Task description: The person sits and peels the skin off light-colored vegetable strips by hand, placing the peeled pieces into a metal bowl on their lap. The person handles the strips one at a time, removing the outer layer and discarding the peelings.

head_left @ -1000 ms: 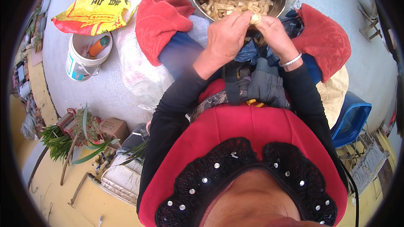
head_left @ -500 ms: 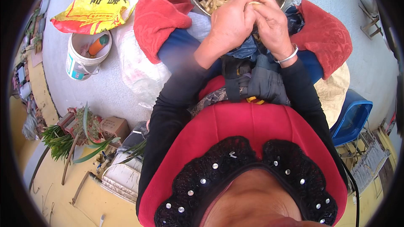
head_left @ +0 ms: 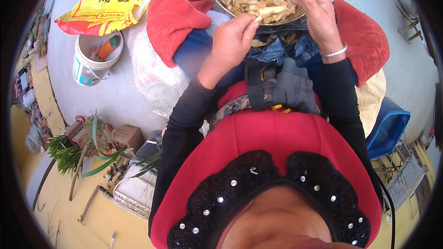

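Left hand (head_left: 230, 39) pinched a pale strip (head_left: 259, 18) at the near rim of the pan (head_left: 286, 22), while right hand (head_left: 318, 16) (silver bangle (head_left: 335, 52) behind it) hung free, fingers parted, by the right side.

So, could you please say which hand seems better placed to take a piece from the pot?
Probably the right hand: it is open at the pot, apparently empty, while the left hand pinches a pale piece.

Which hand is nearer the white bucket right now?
Left. The left hand is right of the white bucket, pinching a pale piece by the pot's near rim; the right hand is farther right, at the pot's right side.
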`<state>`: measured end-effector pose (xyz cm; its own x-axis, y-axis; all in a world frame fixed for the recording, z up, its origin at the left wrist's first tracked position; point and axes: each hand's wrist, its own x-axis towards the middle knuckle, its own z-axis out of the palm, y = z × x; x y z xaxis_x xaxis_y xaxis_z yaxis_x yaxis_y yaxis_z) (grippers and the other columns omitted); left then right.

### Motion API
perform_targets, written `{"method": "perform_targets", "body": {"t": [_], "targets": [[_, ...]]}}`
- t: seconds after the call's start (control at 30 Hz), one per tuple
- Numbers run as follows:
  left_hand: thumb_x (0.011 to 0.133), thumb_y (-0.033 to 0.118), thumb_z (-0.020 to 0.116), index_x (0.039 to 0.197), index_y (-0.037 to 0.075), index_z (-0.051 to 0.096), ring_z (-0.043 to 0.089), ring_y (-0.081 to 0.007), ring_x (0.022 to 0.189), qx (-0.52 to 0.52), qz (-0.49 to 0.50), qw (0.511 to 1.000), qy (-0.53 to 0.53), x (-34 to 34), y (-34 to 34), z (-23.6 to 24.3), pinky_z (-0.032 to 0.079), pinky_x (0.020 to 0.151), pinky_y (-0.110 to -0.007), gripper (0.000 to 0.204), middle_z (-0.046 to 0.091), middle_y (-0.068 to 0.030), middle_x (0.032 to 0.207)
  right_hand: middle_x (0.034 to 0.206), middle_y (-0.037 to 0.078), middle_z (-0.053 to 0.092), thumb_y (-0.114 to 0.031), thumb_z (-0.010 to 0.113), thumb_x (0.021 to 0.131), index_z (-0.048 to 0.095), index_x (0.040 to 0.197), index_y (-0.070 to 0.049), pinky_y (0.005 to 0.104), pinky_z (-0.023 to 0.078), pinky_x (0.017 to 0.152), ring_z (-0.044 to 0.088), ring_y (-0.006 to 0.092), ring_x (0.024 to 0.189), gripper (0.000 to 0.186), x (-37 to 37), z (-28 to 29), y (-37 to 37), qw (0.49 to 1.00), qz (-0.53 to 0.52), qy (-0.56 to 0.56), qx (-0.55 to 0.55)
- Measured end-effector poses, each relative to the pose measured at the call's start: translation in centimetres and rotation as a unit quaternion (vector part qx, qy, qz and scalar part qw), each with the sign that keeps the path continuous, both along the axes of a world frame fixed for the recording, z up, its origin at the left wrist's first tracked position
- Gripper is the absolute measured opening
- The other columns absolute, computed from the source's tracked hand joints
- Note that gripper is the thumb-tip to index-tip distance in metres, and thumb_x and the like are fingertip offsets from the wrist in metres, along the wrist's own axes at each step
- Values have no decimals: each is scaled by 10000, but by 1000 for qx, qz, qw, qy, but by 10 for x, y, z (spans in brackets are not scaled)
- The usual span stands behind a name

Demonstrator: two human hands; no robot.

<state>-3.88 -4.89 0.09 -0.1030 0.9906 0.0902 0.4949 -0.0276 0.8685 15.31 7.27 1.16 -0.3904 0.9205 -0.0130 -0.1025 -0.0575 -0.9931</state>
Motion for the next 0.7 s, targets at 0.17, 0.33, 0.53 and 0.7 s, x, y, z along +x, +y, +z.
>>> {"method": "perform_targets", "body": {"t": [0.17, 0.33, 0.53, 0.7], "targets": [[897, 115, 628, 973, 29, 647, 627, -319, 719, 82, -42, 993, 68, 5, 13, 15, 492, 621, -346, 116, 631, -164, 785, 1025, 110, 645, -246, 674, 873, 631, 1125, -40, 330, 510, 804, 641, 244, 899, 328, -5, 30, -3, 912, 140, -222, 316], [937, 161, 599, 954, 22, 645, 551, -176, 649, -37, -104, 994, 7, 1, 20, 18, 452, 605, -301, 148, 574, -88, 721, 859, 128, 657, -223, 682, 828, 653, 999, -63, 413, 512, 709, 634, 345, 800, 236, -6, 36, -3, 816, 252, -334, 399], [970, 177, 570, 945, -4, 644, 442, -64, 669, -127, -166, 963, -169, -1, 6, 18, 399, 593, -242, 197, 530, 13, 710, 859, 108, 667, -176, 688, 839, 661, 1013, -58, 368, 510, 679, 665, 269, 768, 211, 15, 37, -23, 857, 256, -308, 325], [975, 211, 574, 938, 0, 666, 435, -38, 644, -127, -129, 948, -263, 4, 8, 1, 360, 556, -213, 234, 519, 34, 699, 888, 30, 659, -79, 604, 932, 635, 1082, 10, 243, 523, 685, 632, 87, 785, 177, 16, 28, -23, 947, 245, -128, -165]]}}
